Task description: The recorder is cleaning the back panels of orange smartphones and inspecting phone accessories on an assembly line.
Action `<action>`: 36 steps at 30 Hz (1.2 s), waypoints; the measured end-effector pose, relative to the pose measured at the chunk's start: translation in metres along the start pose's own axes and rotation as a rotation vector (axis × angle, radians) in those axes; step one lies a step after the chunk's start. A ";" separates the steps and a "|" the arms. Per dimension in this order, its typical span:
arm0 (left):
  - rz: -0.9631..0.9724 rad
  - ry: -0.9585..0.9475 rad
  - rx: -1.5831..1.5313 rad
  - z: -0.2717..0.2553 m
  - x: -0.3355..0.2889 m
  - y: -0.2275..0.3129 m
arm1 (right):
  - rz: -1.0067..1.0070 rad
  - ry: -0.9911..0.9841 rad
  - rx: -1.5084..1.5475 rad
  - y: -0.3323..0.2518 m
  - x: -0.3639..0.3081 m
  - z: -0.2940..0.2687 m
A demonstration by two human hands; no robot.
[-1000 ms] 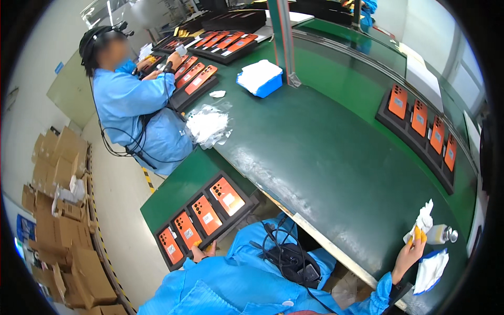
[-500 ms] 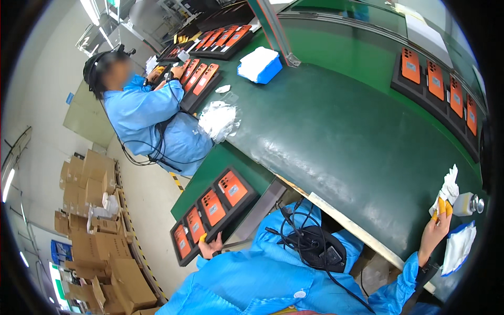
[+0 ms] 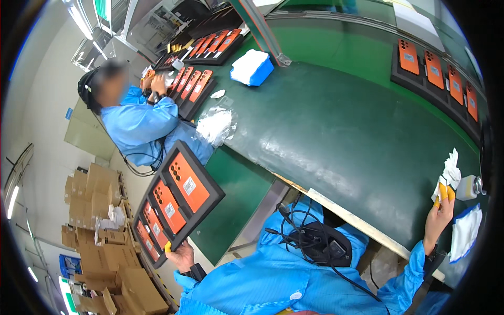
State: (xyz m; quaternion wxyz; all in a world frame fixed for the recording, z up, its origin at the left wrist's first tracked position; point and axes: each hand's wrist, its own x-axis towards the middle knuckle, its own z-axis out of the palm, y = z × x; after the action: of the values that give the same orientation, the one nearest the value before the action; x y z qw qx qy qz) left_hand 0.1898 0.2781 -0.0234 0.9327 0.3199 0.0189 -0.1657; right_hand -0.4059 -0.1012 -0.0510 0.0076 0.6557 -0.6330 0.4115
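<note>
My left hand [image 3: 182, 257], with a yellow finger cot showing, grips the lower edge of a black foam tray [image 3: 212, 195]. The tray is tilted and raised at the left, and several orange phone back panels [image 3: 190, 184] with camera holes and white labels sit in its slots. Over the right end of the green table, my right hand [image 3: 439, 216] pinches a crumpled white wipe [image 3: 450, 172] between fingers in yellow cots. Beside that wipe stands a small bottle with a metal top [image 3: 466, 188]. A blue-edged pack of white wipes [image 3: 466, 232] lies next to my right wrist.
A second tray of orange panels [image 3: 428, 92] lies at the far right of the green table [image 3: 315, 121]. A blue box of white wipes [image 3: 253, 68] and a loose wipe pile [image 3: 215, 126] are farther left. A co-worker [image 3: 139, 121] handles panels there. Cardboard boxes [image 3: 100, 199] stand behind.
My left hand has lifted the tray up and to the left, off the lower green surface. My right hand, still with the wipe, has barely moved. The co-worker's hands have shifted.
</note>
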 end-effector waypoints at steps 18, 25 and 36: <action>-1.145 -0.569 0.489 0.204 -0.070 -0.242 | -0.002 0.238 0.095 -0.052 0.009 -0.016; -1.076 -0.729 1.130 0.201 -0.064 -0.256 | 0.052 0.428 0.106 -0.044 0.013 -0.019; -0.359 -1.577 1.474 0.256 -0.102 -0.221 | 0.221 0.417 0.428 -0.044 0.013 -0.020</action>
State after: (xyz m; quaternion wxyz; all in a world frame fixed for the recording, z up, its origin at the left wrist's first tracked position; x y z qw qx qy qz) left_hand 0.0042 -0.0097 0.0641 0.2245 0.5961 -0.6411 -0.4280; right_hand -0.3813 -0.0926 -0.0083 -0.0456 0.4710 -0.5843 0.6594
